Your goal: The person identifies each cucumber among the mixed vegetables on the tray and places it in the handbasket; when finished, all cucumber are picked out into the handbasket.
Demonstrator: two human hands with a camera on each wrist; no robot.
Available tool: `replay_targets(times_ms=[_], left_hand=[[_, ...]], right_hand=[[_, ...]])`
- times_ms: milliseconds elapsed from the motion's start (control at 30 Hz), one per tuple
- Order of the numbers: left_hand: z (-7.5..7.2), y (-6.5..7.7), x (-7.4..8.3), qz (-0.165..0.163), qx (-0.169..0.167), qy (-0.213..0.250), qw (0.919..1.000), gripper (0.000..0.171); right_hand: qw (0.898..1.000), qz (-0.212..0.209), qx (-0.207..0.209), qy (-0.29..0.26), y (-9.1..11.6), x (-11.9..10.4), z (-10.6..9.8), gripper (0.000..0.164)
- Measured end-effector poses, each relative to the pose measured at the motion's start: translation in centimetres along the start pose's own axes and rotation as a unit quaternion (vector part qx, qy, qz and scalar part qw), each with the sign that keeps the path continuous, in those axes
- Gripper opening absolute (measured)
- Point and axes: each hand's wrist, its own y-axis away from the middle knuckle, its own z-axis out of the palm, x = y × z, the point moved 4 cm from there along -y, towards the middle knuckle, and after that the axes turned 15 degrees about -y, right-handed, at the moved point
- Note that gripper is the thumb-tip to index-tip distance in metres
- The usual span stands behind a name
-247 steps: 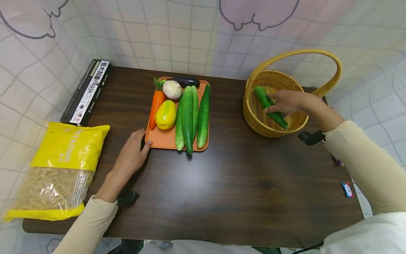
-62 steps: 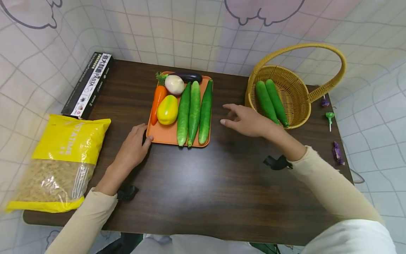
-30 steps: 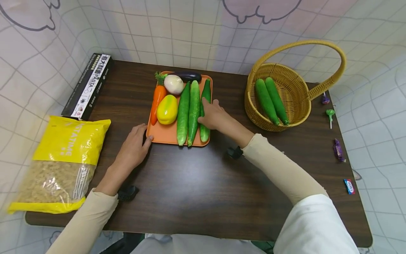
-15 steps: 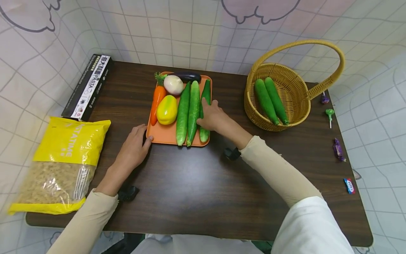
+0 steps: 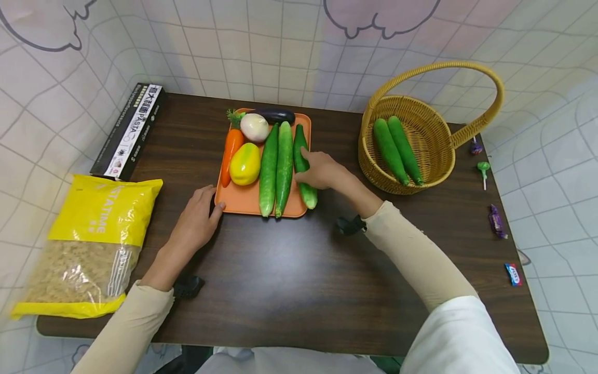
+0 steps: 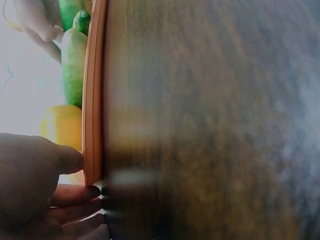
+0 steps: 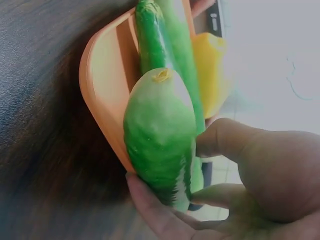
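An orange tray [image 5: 240, 201] carries two cucumbers side by side, one the near cucumber [image 5: 283, 171], plus a carrot [image 5: 231, 150], a yellow fruit or pepper [image 5: 245, 164], a white round vegetable [image 5: 254, 128] and an eggplant [image 5: 275, 116]. My right hand [image 5: 322, 170] grips another cucumber [image 7: 160, 135] between thumb and fingers; its near end is lifted past the tray's right rim. My left hand [image 5: 196, 221] holds the tray's near left corner, thumb [image 6: 70, 159] on the rim and fingers along the outer side. Two more cucumbers [image 5: 391, 150] lie in the wicker basket [image 5: 432, 140].
A yellow bag of pasta [image 5: 91, 244] and a black pasta box [image 5: 128, 132] lie on the left. Along the table's right edge are a green lollipop [image 5: 483, 169], a purple lollipop [image 5: 476, 147], a purple wrapped candy [image 5: 496, 222] and a small blue-red packet [image 5: 513, 274].
A second cucumber came to lie in the basket. My right hand then moved left to the tray and took hold of its rightmost cucumber, whose near end swung right. The left hand stayed put.
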Motion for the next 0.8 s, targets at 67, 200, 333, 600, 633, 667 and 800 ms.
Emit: replay_targets(times_ms=[67,200,333,600,633,667,800], left_hand=[[0.0,0.0,0.0,0.0,0.001,0.001,1.0,0.059],[0.0,-0.1,0.0,0.0,0.002,0.002,1.0,0.058],[-0.1,0.0,-0.1,0.0,0.003,0.002,1.0,0.059],[-0.2,0.0,-0.1,0.001,0.001,0.007,1.0,0.058],[-0.2,0.0,-0.1,0.001,0.0,0.007,1.0,0.058],[-0.1,0.0,-0.1,0.001,0.001,0.007,1.0,0.058],[0.0,0.1,-0.1,0.003,0.002,0.006,1.0,0.058]], right_hand=[[1.0,-0.008,0.003,-0.026,0.2,0.4,-0.3,0.083],[0.997,-0.028,0.017,-0.073,1.1,1.2,-1.1,0.079],[0.995,-0.052,0.026,-0.087,2.6,1.5,-1.8,0.079],[0.991,-0.093,0.078,-0.064,8.0,1.4,-2.9,0.083],[0.99,-0.097,0.078,-0.066,8.8,1.4,-3.0,0.083],[0.99,-0.099,0.079,-0.063,9.7,1.6,-3.1,0.083],[0.989,-0.106,0.082,-0.064,13.8,2.3,-3.8,0.081]])
